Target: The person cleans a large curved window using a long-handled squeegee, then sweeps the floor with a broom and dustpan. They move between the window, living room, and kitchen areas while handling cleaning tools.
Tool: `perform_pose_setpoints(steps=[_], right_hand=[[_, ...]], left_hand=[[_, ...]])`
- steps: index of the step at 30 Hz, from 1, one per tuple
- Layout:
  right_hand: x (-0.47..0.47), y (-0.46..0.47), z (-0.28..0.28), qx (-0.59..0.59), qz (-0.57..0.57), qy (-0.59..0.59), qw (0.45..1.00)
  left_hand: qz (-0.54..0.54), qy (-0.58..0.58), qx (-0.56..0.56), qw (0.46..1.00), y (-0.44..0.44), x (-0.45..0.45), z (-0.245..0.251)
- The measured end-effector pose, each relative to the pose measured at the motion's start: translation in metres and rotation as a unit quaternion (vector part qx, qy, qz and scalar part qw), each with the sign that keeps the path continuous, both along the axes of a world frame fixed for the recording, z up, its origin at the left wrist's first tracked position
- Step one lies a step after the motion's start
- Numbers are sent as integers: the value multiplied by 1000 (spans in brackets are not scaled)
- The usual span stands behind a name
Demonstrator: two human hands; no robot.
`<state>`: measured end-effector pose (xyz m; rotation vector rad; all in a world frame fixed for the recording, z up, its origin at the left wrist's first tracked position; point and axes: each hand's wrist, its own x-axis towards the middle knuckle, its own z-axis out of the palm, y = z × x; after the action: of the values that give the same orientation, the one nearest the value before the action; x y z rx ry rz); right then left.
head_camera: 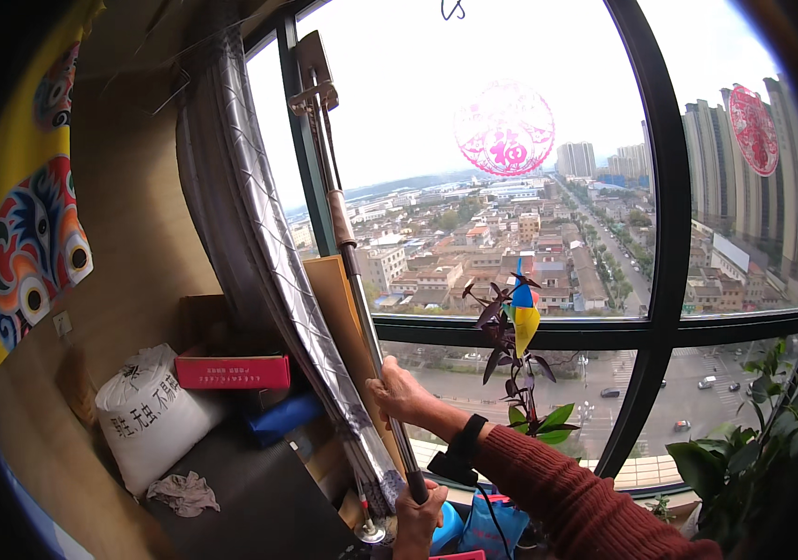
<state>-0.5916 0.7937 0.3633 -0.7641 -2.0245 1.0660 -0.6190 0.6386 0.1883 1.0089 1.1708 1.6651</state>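
A long metal pole (369,315) leans up and to the left, its flat rectangular head (315,59) raised before the window frame near the top of the curtain. My right hand (399,394), with a black strap at the wrist, is closed around the pole's lower shaft. Lower down, at the dark end grip, my left hand (418,518) holds the same pole. Just left of the pole hangs a silver-grey patterned curtain (287,273). Large window panes (399,105) with a round red paper-cut decoration (505,129) rise beyond it.
Potted plants (727,455) and a colourful pinwheel (525,315) stand by the window. At left are a white sack (147,420), a crumpled cloth (184,494), a red box (233,371) and a blue object (287,418). A blue bag (493,528) sits below the window.
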Motion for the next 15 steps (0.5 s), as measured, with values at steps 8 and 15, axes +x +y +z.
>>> perform_pose_setpoints(steps=[8,15], right_hand=[[-2,-38,-106,-44,32,4,999],[40,-96,-203,-99,66,-15,993]], left_hand=[[94,125,-105,982,-66,4,-80],[39,19,-88,995,-127,49,-163]])
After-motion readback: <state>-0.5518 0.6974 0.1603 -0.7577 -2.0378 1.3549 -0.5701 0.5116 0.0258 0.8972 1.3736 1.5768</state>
